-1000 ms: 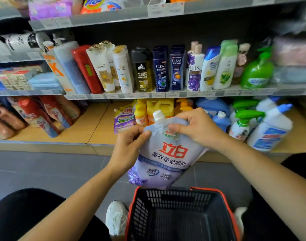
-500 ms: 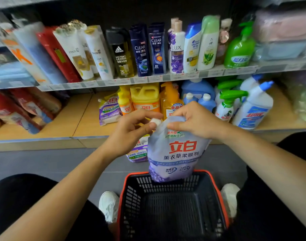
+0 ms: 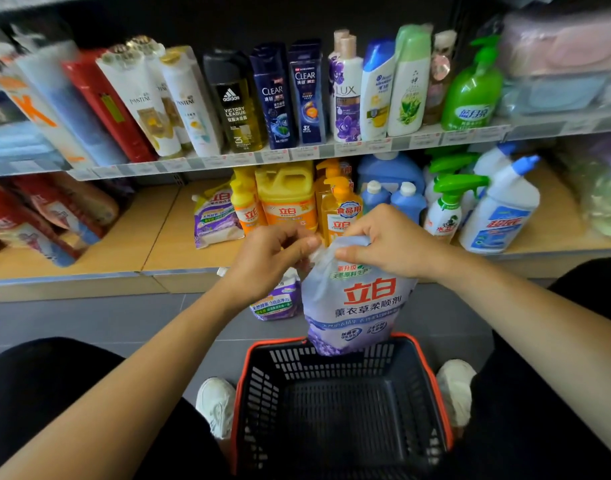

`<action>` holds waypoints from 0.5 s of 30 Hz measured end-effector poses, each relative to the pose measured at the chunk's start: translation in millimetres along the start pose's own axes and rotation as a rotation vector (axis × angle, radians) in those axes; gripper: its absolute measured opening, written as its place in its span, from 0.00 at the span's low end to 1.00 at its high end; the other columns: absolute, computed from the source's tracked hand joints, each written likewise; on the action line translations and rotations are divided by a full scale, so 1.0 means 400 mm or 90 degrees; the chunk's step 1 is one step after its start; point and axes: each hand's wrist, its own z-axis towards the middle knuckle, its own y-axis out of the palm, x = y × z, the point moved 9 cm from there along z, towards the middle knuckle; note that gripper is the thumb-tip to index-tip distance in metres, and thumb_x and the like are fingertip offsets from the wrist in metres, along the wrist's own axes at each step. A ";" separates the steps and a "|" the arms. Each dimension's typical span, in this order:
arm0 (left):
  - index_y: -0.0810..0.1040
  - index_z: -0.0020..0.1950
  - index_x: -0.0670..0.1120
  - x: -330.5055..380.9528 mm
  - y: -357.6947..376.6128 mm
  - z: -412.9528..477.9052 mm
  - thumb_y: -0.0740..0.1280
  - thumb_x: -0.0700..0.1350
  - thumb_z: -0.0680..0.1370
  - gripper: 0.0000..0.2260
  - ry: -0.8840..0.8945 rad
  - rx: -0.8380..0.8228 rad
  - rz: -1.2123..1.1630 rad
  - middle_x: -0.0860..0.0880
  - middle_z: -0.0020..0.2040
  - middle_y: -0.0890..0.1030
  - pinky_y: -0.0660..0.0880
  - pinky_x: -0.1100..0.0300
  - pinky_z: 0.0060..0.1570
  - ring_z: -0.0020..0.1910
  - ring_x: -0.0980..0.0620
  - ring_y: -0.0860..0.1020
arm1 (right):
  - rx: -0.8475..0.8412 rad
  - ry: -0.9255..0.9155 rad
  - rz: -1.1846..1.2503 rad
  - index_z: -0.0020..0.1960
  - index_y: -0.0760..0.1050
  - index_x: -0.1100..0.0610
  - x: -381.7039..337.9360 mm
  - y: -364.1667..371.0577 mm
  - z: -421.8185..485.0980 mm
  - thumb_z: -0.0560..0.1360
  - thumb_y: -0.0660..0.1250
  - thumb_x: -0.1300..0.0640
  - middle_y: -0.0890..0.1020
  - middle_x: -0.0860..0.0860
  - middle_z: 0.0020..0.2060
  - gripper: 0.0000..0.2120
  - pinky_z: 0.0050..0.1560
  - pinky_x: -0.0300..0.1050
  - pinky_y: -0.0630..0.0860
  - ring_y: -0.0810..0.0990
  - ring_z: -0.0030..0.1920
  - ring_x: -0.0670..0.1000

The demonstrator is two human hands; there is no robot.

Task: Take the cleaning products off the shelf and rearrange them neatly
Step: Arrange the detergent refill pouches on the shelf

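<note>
A pale lilac softener pouch point(image 3: 356, 306) with red characters hangs upright, its bottom just inside the far rim of the black basket point(image 3: 432, 393) with an orange rim. My right hand point(image 3: 390, 242) pinches the pouch's top edge. My left hand point(image 3: 269, 261) pinches it at the spout corner. A second purple pouch point(image 3: 278, 301) lies on the floor behind my left hand. A third purple pouch point(image 3: 215, 220) leans on the bottom shelf point(image 3: 165, 237) beside yellow detergent bottles point(image 3: 286, 199).
Blue bottles point(image 3: 408, 202), green-trigger sprayers point(image 3: 446, 209) and a white toilet cleaner point(image 3: 501, 213) stand on the bottom shelf at right. Shampoo bottles point(image 3: 304, 95) line the shelf above. Red packs point(image 3: 37, 220) lie at left. My white shoes point(image 3: 215, 403) flank the basket.
Both hands have lowered the pouch from above the basket until its bottom dips inside the far rim. The view tilted down, and a second pouch on the floor came into sight.
</note>
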 end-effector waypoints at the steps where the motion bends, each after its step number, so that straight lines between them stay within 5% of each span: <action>1: 0.82 0.46 0.37 -0.006 0.002 0.001 0.65 0.50 0.82 0.17 -0.017 0.013 0.020 0.46 0.36 0.83 0.82 0.46 0.41 0.35 0.48 0.83 | -0.006 -0.010 -0.006 0.33 0.76 0.65 -0.008 0.006 -0.001 0.77 0.72 0.59 0.72 0.56 0.27 0.16 0.33 0.48 0.62 0.67 0.31 0.47; 4: 0.81 0.40 0.35 -0.035 0.004 0.006 0.59 0.66 0.79 0.34 -0.117 -0.005 -0.032 0.43 0.34 0.84 0.82 0.46 0.41 0.35 0.46 0.83 | -0.019 -0.006 -0.011 0.35 0.79 0.67 -0.010 0.014 -0.002 0.76 0.73 0.58 0.76 0.63 0.30 0.15 0.33 0.49 0.64 0.69 0.32 0.49; 6: 0.84 0.39 0.42 -0.043 -0.008 0.003 0.51 0.71 0.80 0.37 -0.137 -0.028 -0.055 0.44 0.35 0.85 0.81 0.56 0.38 0.34 0.50 0.82 | -0.015 0.003 -0.010 0.39 0.82 0.66 -0.001 0.010 -0.004 0.76 0.73 0.57 0.80 0.66 0.34 0.13 0.33 0.49 0.67 0.72 0.32 0.50; 10: 0.85 0.44 0.44 -0.052 -0.018 -0.008 0.51 0.63 0.82 0.30 -0.141 -0.021 -0.121 0.45 0.41 0.86 0.79 0.61 0.41 0.39 0.52 0.83 | -0.018 -0.008 -0.019 0.42 0.82 0.68 0.007 0.020 -0.001 0.77 0.72 0.56 0.82 0.67 0.38 0.14 0.39 0.56 0.74 0.79 0.36 0.62; 15: 0.85 0.50 0.44 -0.044 -0.024 -0.008 0.65 0.48 0.82 0.12 -0.128 -0.023 -0.194 0.45 0.44 0.86 0.81 0.60 0.42 0.43 0.49 0.82 | -0.017 -0.003 -0.015 0.40 0.83 0.66 0.008 0.021 0.004 0.76 0.73 0.58 0.82 0.64 0.36 0.12 0.38 0.54 0.73 0.78 0.34 0.55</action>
